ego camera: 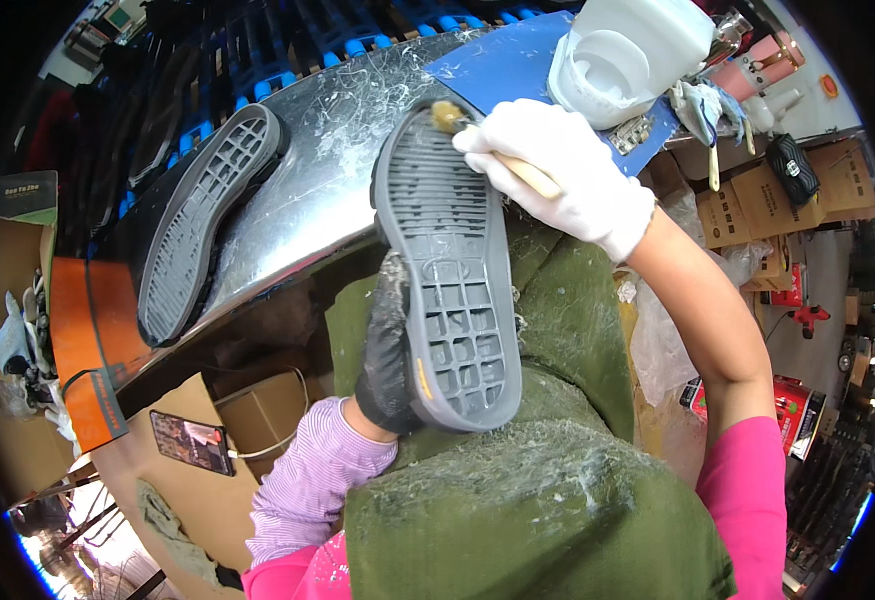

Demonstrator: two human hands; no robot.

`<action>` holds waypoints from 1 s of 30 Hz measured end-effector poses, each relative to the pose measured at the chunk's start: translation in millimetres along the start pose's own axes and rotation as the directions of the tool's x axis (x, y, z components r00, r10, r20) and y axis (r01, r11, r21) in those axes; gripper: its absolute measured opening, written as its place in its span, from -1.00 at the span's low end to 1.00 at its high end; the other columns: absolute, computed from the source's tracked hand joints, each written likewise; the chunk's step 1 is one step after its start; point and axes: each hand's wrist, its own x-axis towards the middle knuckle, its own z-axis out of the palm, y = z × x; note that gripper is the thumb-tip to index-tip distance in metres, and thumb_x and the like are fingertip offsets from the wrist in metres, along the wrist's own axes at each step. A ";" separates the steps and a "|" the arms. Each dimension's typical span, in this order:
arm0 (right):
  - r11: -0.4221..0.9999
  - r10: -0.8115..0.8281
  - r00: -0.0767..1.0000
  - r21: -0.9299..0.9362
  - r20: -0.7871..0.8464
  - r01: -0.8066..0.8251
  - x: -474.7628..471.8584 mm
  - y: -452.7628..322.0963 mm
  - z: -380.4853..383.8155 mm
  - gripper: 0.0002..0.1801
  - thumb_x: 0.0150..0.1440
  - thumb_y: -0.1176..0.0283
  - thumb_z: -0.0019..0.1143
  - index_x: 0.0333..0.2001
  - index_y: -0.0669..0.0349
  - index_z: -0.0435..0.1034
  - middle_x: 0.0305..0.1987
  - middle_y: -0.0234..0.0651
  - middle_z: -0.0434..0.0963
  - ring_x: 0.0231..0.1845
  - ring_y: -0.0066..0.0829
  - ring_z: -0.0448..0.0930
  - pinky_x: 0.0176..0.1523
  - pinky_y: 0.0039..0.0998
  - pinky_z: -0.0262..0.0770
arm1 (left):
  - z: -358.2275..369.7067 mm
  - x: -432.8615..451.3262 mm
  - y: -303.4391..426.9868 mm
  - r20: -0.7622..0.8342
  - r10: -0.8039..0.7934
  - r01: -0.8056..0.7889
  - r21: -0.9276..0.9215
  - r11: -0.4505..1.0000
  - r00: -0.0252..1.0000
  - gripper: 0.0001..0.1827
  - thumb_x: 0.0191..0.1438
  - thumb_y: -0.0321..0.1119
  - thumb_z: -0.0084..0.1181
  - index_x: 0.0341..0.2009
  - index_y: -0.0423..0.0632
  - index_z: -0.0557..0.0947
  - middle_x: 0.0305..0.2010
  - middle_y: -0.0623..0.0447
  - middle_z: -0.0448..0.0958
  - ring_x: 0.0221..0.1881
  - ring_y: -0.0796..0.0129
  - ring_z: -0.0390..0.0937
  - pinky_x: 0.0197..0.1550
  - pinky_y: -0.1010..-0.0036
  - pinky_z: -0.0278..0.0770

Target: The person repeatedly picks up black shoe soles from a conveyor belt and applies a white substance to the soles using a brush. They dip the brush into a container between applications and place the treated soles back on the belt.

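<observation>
A grey shoe sole point(456, 300) is held up before me, its ribbed and gridded inner side facing the camera. My left hand point(386, 352), in a dark glove, grips it along the left edge near the heel; most of the fingers are hidden beneath. In a white glove, my right hand point(550, 165) holds a brush point(527, 174) by its pale handle. The brush's yellowish bristles point(449, 118) touch the toe end of the sole. Wet-looking gloss shows on the sole's inner face. Another grey sole point(209, 225) rests on the metal bench to the left.
Glue-like residue marks the metal bench point(332, 142). At its right, a white plastic container point(621, 67) stands on a blue sheet point(501, 56). Blue rollers point(355, 47) run behind. Lower left, a phone point(191, 442) with a cable leans by cardboard. A green apron point(527, 510) covers my lap.
</observation>
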 end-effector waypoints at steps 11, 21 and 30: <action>0.510 0.425 0.728 0.522 0.539 -0.684 -39.7 -82.3 -73.0 -0.83 0.28 0.34 0.20 -0.30 0.21 0.57 -0.42 -0.43 0.63 -0.51 -0.68 0.52 -0.43 -0.56 0.44 | -11.4 12.1 14.6 0.074 -0.036 0.016 0.247 0.969 0.997 -0.25 0.31 0.22 0.06 0.39 -0.03 0.36 0.24 -0.01 0.49 0.18 0.23 0.52 0.27 0.24 0.49; 0.799 0.514 0.842 0.448 -0.164 -0.401 -72.9 -81.5 -33.7 -0.81 0.28 0.45 0.18 -0.10 0.34 0.58 -0.16 -0.31 0.67 -0.31 -0.75 0.57 -0.29 -0.68 0.47 | -19.8 13.0 13.1 0.030 0.177 -0.177 0.320 0.931 0.984 -0.17 0.31 0.34 -0.08 0.43 -0.02 0.32 0.33 -0.08 0.44 0.29 0.13 0.45 0.34 0.12 0.44; 0.007 0.859 0.430 0.835 0.277 -0.550 -71.5 -113.2 -46.8 -0.87 0.24 0.42 0.33 -0.21 0.23 0.55 -0.37 -0.40 0.64 -0.47 -0.79 0.55 -0.46 -0.72 0.43 | -20.8 17.2 3.0 0.006 0.496 -0.418 0.547 0.725 0.868 -0.20 0.35 0.25 -0.08 0.45 -0.08 0.25 0.38 -0.10 0.36 0.35 0.07 0.38 0.35 0.08 0.39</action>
